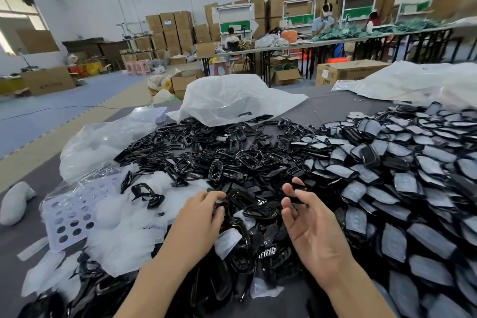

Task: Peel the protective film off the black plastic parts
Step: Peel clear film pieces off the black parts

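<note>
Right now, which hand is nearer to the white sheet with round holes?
Left. The left hand is over the black parts right of the sheet; the right hand is farther right, beyond it.

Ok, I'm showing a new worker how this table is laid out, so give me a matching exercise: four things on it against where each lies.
Things:
1 film-covered parts
2 bare black frames
3 perforated sheet
4 open white bag

Places:
A near left
B far centre
C right side
D middle of the table

Pairs: 1-C, 2-D, 3-A, 4-B
</note>
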`<state>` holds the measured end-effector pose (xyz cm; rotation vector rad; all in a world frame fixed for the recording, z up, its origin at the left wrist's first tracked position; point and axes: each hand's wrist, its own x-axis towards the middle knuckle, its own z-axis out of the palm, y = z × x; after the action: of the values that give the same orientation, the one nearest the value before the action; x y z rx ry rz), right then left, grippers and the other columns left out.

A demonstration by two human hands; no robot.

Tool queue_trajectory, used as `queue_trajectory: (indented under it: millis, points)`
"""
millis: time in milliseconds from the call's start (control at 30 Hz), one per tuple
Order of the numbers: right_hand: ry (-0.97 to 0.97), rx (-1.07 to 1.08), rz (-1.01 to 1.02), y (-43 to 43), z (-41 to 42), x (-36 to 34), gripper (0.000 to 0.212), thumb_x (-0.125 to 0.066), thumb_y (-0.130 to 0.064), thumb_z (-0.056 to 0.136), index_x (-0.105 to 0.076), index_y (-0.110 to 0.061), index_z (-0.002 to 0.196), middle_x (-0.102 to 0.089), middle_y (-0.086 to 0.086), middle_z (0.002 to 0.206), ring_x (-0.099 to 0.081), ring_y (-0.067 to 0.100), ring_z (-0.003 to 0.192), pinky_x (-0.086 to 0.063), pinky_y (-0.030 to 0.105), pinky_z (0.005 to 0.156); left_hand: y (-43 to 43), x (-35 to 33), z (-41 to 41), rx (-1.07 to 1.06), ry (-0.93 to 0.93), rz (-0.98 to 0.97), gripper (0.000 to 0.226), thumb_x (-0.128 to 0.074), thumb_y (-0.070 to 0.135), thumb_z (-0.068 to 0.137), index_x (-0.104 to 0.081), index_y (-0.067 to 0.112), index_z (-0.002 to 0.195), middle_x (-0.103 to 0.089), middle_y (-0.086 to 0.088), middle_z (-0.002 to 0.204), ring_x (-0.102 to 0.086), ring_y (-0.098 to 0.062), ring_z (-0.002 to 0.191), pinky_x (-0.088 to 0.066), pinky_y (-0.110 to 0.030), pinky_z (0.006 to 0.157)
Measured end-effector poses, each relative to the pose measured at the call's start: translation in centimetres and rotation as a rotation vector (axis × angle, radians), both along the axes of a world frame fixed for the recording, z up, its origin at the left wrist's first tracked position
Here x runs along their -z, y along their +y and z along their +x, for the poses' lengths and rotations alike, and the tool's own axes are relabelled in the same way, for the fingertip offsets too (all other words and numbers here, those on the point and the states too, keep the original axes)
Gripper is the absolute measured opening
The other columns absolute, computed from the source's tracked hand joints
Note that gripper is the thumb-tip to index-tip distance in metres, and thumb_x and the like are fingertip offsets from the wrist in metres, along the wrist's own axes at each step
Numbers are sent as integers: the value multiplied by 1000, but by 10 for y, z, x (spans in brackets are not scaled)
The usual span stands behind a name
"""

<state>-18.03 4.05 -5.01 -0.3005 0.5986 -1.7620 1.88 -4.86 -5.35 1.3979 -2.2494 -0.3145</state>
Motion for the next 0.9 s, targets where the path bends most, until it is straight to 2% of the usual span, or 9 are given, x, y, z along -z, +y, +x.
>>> queue_trajectory:
  millis: [100,233,300,367,433,500,600,733,900]
  points:
    - [75,15,41,-4,3,1,19,-55,-11,99,-64,-8,116,-77,12,101,-68,11,62,-55,19,52,-9,-1,-2,37,-129,74,37,-48,38,102,-51,33,138,-57,6,128,-46,-15,123,-39,-31,103]
    - [256,10,79,-8,6,6,22,-51,-16,104,-69,-8,112,-75,8,89,-59,9,53,-49,19,45,-8,-2,-6,-26,-160,-102,25,-46,35,103,-63,29,121,-61,11,117,-52,-13,112,-44,-30,92]
    - [328,22,74,-10,6,9,23,-55,-19,100,-76,-12,106,-71,2,81,-56,9,53,-46,19,44,-2,-3,-6,-33,32,-183,18,-47,32,102,-64,29,108,-62,16,100,-57,-8,97,-47,-24,82]
    - [393,35,69,-10,8,9,22,-62,-26,91,-80,-17,100,-66,-4,76,-55,7,53,-45,20,45,7,-2,-8,-37,386,-104,14,-49,30,101,-62,33,98,-66,12,81,-59,-4,73,-46,-15,67]
    - [446,29,66,-10,12,10,22,-65,-28,86,-81,-19,99,-63,-7,71,-55,7,54,-46,20,46,15,0,-13,-57,821,148,15,-52,24,101,-66,29,101,-70,5,74,-61,-6,62,-49,-15,60]
    - [468,23,78,-11,15,11,18,-64,-20,93,-81,-17,96,-65,-5,71,-58,8,54,-50,21,48,25,1,-19,-9,1090,433,16,-57,15,100,-68,20,110,-71,1,73,-66,-10,67,-54,-17,63]
    - [501,33,122,-12,17,12,22,-61,-9,98,-80,-18,95,-67,2,77,-67,14,60,-57,23,55,33,5,-23,53,1189,570,22,-61,8,97,-69,17,115,-71,-7,79,-71,-17,74,-57,-21,68]
    - [544,102,128,-10,21,13,20,-64,-10,96,-79,-24,94,-72,8,86,-75,23,73,-60,25,63,36,2,-21,61,1310,605,18,-64,8,93,-76,19,98,-73,-14,87,-74,-24,85,-59,-24,72]
    - [585,164,139,-8,24,16,14,-64,-15,97,-77,-19,100,-76,13,91,-77,26,79,-59,21,63,40,1,-19,101,1312,572,12,-70,12,87,-74,23,89,-74,-8,88,-74,-25,89,-59,-27,75]
